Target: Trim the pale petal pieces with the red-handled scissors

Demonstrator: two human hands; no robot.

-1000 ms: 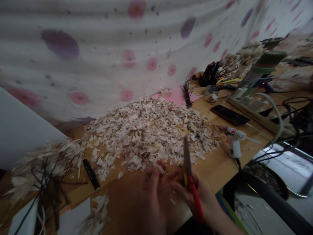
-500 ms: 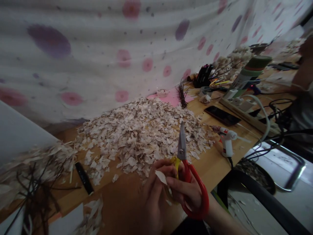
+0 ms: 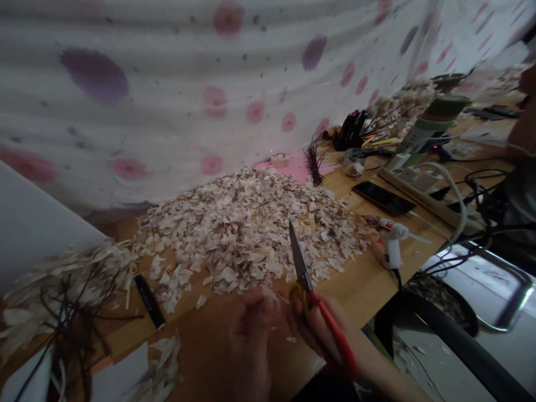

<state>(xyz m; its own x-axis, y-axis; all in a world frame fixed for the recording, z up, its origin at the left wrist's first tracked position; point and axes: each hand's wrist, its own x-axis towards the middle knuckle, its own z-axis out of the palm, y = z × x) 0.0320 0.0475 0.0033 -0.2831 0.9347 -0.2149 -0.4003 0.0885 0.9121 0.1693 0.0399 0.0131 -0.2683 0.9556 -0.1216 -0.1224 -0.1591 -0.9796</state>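
Note:
My right hand (image 3: 316, 326) is wrapped round scissors (image 3: 300, 259) with red and yellow handles. Their blades look closed together and point up and away, over the heap. Beside it on the left, my left hand (image 3: 253, 329) is blurred, its fingertips pinched on a thin, pale petal-like piece (image 3: 269, 294). The two hands are a little apart. A small pale scrap (image 3: 290, 339) shows between them, lower down. Beyond both hands spreads a big heap of pale, dry petal-like pieces (image 3: 247, 223) on the wooden table (image 3: 205, 340).
A black marker (image 3: 149, 301) and dark twigs (image 3: 71, 324) lie at left. To the right are a glue gun (image 3: 391, 245), a phone (image 3: 383, 198), a power strip (image 3: 431, 201) and a green-capped bottle (image 3: 431, 125). A black chair arm (image 3: 456, 346) stands beside the table. Another person's arm (image 3: 521, 134) shows far right.
My hands have moved apart: the left drew a little left with the pale piece. The scissors tilted, their tips swinging left. The view shifted slightly.

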